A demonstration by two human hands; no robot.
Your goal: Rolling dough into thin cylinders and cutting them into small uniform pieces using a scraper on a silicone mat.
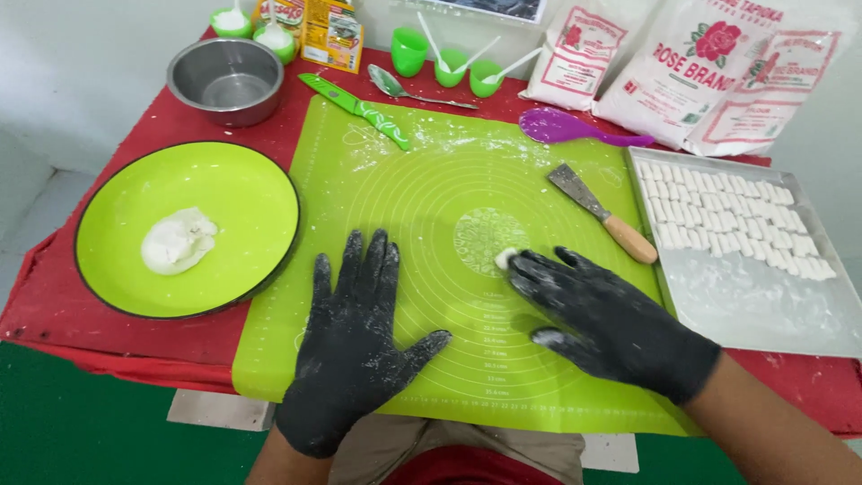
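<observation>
Head view, small white dough piece (505, 258) under right hand (611, 323) fingers, left hand (355, 341) fingers spread flat.

Red table (108, 296) bearing: 1 round green plate (242, 184) holding a white dough lump (178, 241); 1 steel bowl (225, 79); 1 green-handled knife (355, 110); 1 metal spoon (404, 87); 1 purple spoon (566, 127); 1 wooden-handled scraper (603, 214). Along the far edge: 3 small green cups (446, 61) with white sticks, 3 white flour bags (700, 67). At right, 1 metal tray (763, 305) with rows of small white dough pieces (732, 220).
</observation>
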